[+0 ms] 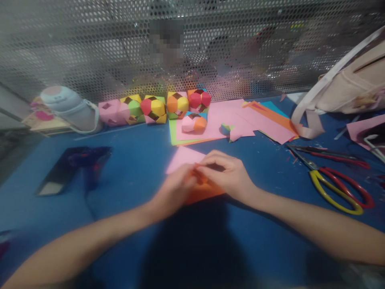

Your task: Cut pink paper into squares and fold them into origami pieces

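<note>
In the head view, my left hand (174, 186) and my right hand (233, 174) meet at the middle of the blue table. Their fingertips are closed together on a small folded piece of orange paper (198, 169), partly hidden by the fingers. The left fingers are somewhat smeared by motion. Flat below both hands lies an orange paper sheet (204, 194). A pink sheet (184, 157) sticks out just behind them. Farther back, a small folded paper piece (229, 131) in blue, green and pink rests on pink sheets (219, 116).
Several colourful paper balls (154, 109) line the back beside a pale bottle (72, 108). At left, a glue gun (90, 160) lies by a dark phone (57, 176). Scissors with yellow and red handles (333, 188) lie right, before a beige bag (355, 80). A perforated metal panel (120, 52) stands behind.
</note>
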Action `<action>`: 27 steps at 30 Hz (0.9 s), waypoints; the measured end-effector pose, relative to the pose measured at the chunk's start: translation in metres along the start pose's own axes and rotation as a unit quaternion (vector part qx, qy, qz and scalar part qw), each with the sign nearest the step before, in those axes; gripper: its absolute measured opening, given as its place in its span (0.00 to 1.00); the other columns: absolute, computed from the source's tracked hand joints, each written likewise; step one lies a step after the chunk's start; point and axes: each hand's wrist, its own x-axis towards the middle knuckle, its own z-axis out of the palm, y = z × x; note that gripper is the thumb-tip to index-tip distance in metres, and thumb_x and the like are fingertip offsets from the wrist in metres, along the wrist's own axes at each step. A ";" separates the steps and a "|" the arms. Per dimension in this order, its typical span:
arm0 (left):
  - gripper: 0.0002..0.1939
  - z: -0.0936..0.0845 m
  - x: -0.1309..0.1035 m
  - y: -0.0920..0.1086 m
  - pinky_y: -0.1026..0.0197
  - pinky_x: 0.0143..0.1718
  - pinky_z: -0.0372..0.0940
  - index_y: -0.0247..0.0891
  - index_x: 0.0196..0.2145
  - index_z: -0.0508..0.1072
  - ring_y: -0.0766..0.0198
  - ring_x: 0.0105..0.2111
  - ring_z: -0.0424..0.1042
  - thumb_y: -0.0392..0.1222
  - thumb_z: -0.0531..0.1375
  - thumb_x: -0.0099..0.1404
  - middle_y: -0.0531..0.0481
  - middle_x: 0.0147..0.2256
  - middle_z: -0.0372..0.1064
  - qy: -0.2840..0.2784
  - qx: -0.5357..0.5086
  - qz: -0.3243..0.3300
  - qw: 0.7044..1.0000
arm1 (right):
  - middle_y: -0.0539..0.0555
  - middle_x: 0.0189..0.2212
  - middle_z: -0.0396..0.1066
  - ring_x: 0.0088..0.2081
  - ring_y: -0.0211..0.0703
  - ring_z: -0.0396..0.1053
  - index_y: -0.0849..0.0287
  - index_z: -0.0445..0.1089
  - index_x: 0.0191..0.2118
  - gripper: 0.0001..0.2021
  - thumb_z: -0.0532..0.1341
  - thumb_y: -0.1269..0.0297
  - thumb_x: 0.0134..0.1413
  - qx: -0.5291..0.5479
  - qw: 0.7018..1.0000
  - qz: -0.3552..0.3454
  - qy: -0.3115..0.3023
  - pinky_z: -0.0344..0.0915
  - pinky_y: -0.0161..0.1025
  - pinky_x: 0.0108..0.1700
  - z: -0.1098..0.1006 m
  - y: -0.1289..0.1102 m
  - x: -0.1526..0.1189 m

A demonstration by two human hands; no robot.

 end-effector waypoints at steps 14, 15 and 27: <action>0.08 -0.001 0.000 -0.007 0.65 0.35 0.64 0.36 0.33 0.69 0.66 0.32 0.68 0.42 0.54 0.63 0.52 0.32 0.70 0.018 0.019 -0.048 0.999 | 0.55 0.30 0.73 0.32 0.37 0.69 0.64 0.73 0.36 0.07 0.59 0.67 0.57 -0.090 0.986 -0.128 -0.055 0.68 0.35 0.36 -0.001 -0.001 -0.003; 0.07 -0.001 0.000 -0.007 0.65 0.36 0.64 0.36 0.33 0.69 0.67 0.32 0.68 0.41 0.53 0.63 0.52 0.32 0.70 0.022 0.022 -0.049 0.998 | 0.55 0.30 0.73 0.32 0.38 0.69 0.64 0.72 0.37 0.06 0.59 0.67 0.57 -0.104 0.982 -0.148 -0.049 0.68 0.35 0.36 0.000 0.000 -0.003; 0.09 -0.002 0.003 -0.008 0.67 0.31 0.61 0.36 0.31 0.70 0.68 0.28 0.64 0.40 0.52 0.64 0.54 0.28 0.68 0.032 0.083 -0.050 0.995 | 0.54 0.26 0.72 0.28 0.37 0.69 0.63 0.71 0.31 0.06 0.58 0.72 0.57 -0.172 0.970 -0.165 -0.046 0.66 0.34 0.33 0.000 0.006 -0.003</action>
